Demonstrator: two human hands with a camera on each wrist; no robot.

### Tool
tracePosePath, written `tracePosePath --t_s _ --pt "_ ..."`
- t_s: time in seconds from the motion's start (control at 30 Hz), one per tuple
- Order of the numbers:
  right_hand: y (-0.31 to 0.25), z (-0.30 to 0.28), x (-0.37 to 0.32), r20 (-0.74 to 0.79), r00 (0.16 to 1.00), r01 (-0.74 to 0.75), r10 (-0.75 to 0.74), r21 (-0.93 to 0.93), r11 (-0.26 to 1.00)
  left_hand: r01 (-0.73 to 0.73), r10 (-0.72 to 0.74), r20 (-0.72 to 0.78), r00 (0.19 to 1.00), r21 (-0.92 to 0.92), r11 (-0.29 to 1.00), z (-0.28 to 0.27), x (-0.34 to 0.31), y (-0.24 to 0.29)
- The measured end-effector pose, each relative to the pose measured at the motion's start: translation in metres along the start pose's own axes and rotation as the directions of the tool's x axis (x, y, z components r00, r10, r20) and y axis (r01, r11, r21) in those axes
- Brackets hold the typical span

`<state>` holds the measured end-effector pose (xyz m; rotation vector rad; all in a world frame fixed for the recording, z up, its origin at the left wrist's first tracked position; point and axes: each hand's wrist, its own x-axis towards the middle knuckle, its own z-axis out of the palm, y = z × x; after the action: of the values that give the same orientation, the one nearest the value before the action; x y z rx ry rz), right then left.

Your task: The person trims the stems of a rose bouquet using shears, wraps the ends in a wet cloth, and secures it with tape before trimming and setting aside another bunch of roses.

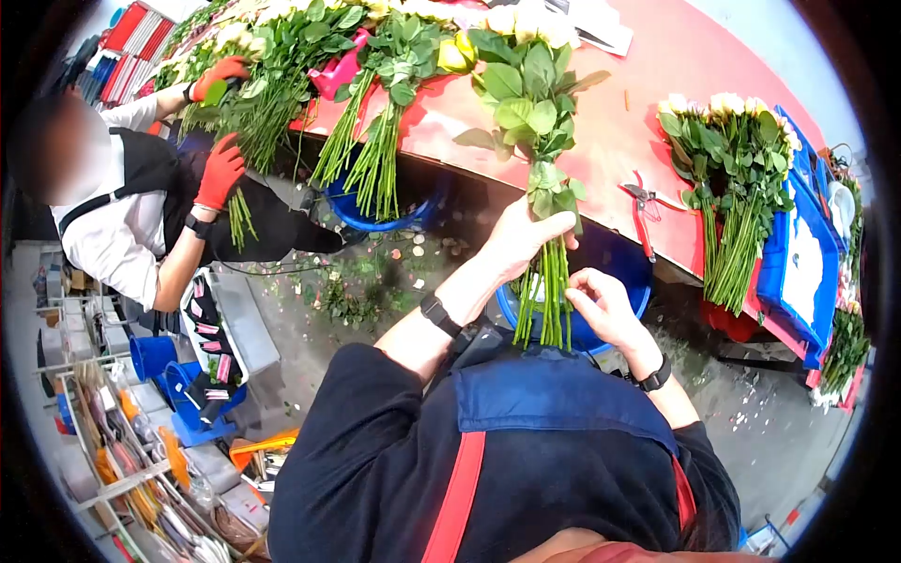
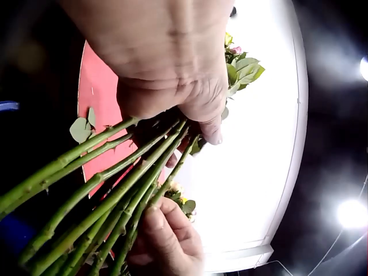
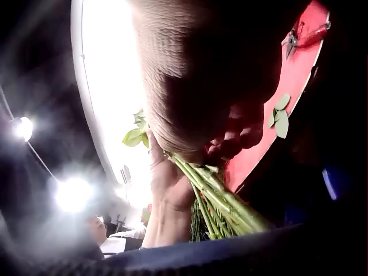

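Left hand (image 1: 527,236) grips stems (image 1: 544,305) jutting past the table edge (image 1: 615,208).

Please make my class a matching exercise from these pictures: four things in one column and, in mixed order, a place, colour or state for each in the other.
Column one
1. Camera wearer's left grip
2. Pruning shears
3. Gloves
4. Bucket

Column two
A. Lying on the tabletop
B. Blue
C. Holding a leafy bunch
D. Worn by the other person

Pairs: 1-C; 2-A; 3-D; 4-B
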<state>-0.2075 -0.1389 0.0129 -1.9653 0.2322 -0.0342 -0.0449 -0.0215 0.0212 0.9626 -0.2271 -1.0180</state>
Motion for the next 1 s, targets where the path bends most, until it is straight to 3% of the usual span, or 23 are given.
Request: tracePosePath --t_s 0.13,0.4,0.53,0.7,0.8,0.93,1.0 --pt "-0.011 0.004 -0.006 0.075 0.991 -0.115 0.114 0.001 0.993 0.001 0.007 -0.077 0.997 0.099 0.995 -0.003 -0.007 0.002" --pt "-0.022 0.019 -0.022 0.083 0.996 -0.035 0.039 -0.054 0.998 -0.009 0.025 -0.059 0.998 0.266 0.964 -0.001 -0.024 0.002" --pt "0.0 0.035 -0.05 0.295 0.954 -0.031 0.061 -0.104 0.994 -0.004 0.005 -0.023 1.0 0.045 0.999 -0.006 -0.029 -0.001" --pt "-0.001 0.032 -0.059 0.069 0.985 -0.166 0.161 0.076 0.983 -0.029 0.032 0.041 0.999 -0.073 0.997 -0.012 -0.032 -0.003" --pt "-0.005 0.025 -0.054 0.008 1.0 -0.022 0.022 -0.011 1.0 -0.054 0.055 0.014 0.998 -0.067 0.996 -0.009 -0.033 -0.016" --pt "-0.007 0.023 -0.05 0.017 1.0 0.012 -0.012 -0.01 1.0 -0.058 0.058 -0.025 0.998 -0.022 0.998 -0.005 -0.028 -0.023" --pt "-0.003 0.021 -0.05 0.064 0.996 -0.07 0.066 0.075 0.995 -0.047 0.043 -0.069 0.997 -0.056 0.997 0.002 -0.031 -0.021"
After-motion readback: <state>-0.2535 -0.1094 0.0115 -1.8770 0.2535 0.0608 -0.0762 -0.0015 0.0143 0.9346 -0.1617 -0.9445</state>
